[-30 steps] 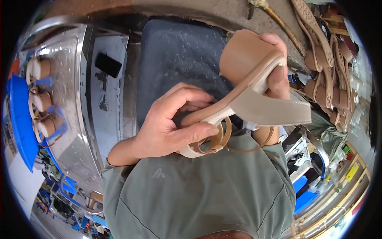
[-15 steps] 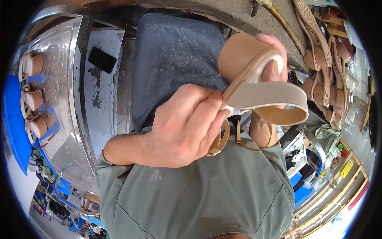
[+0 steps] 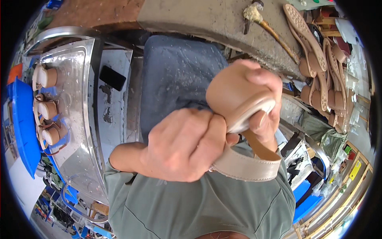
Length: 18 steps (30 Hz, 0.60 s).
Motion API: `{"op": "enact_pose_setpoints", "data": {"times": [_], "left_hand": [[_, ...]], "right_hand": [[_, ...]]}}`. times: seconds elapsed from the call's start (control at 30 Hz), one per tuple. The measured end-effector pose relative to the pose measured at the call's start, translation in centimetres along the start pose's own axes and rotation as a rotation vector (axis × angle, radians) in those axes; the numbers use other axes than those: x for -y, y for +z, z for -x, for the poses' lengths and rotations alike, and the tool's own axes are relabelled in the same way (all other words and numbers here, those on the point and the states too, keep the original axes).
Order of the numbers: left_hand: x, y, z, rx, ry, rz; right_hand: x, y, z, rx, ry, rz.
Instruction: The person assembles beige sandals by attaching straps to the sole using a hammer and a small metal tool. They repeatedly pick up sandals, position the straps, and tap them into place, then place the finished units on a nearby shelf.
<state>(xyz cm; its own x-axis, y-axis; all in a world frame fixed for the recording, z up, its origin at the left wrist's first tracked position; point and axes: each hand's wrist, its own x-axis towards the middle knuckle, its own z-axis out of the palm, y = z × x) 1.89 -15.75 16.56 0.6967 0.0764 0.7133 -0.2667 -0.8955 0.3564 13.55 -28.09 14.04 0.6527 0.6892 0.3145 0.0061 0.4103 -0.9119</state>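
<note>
A tan sandal (image 3: 234, 89) with a chunky block heel is held up in front of my chest, its heel toward the far side. My right hand (image 3: 268, 81) wraps round the heel end, the thumb pressed on the pale insole (image 3: 242, 123). Closed fingers of my left hand (image 3: 183, 143) grip the sandal's left edge, partly hiding the rest of the sole. Below the hands, a beige strap (image 3: 250, 165) curves out in a loop.
A grey cloth (image 3: 175, 67) covers my lap. On the left, several heeled sandals (image 3: 49, 107) line a metal tray (image 3: 77, 127) by a blue bin (image 3: 24, 127). A black phone (image 3: 112, 78) lies nearby. Far right, a hammer (image 3: 274, 34) rests on the bench (image 3: 207, 20) beside several soles (image 3: 310, 44).
The sandal has tilted and come nearer to my chest, and its strap now hangs lower. Both hands have moved with it, still gripping. The view has shifted slightly.
</note>
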Motion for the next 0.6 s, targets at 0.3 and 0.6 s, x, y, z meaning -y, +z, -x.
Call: {"op": "enact_pose_setpoints", "data": {"times": [0.3,0.6], "left_hand": [[-0.3,-1.9,-0.5,0.202,0.154,-0.065],[1.0,-1.0,-0.2,0.461,-0.494,0.282]], "right_hand": [[1.3,0.0,0.4,0.083,-0.061,0.013],[2.1,0.5,-1.6,-0.062,0.318,0.267]]}}
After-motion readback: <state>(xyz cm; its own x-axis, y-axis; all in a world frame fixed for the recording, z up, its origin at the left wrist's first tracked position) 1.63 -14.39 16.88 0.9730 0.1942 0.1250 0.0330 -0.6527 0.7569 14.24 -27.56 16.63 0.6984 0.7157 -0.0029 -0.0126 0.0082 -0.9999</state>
